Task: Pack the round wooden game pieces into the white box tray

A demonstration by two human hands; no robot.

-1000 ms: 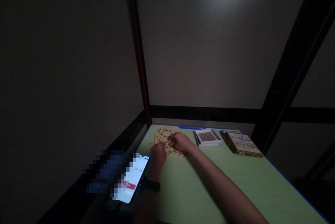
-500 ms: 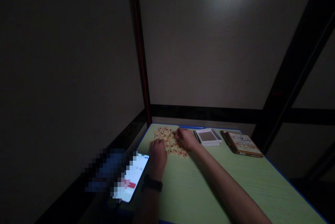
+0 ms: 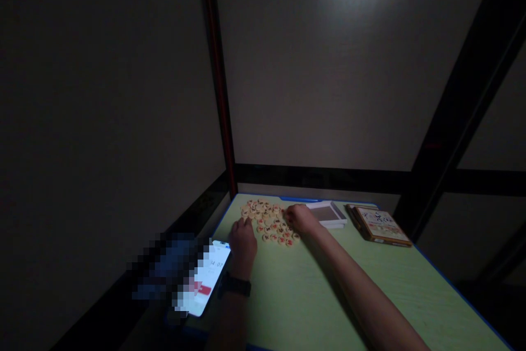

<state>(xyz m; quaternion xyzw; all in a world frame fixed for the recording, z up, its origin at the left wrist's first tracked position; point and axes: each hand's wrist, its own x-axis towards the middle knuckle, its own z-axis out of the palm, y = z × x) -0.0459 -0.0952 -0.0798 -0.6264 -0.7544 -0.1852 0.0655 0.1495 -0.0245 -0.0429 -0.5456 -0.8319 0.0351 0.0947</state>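
Observation:
Many round wooden Chinese chess pieces (image 3: 268,228), marked in red and black, lie spread on the green table (image 3: 320,291). At the near left edge of the pieces is my left hand (image 3: 243,242), fingers bent and close together; what they hold, if anything, is hidden. My right hand (image 3: 303,219) is at the right edge of the pieces, its fingers curled together around a Chinese chess piece that is mostly covered. Some pieces lie in loose rows between the two hands.
An open white box (image 3: 337,225) stands just beyond my right hand. Farther right lies a flat wooden-edged box with a printed cover (image 3: 383,226). A lit phone (image 3: 205,280) is beside my left wrist. Walls (image 3: 312,93) rise behind and to the left of the table.
My right hand has moved right and slightly nearer, uncovering pieces. My left hand has shifted a little left. Several pieces at the right now lie more spread out.

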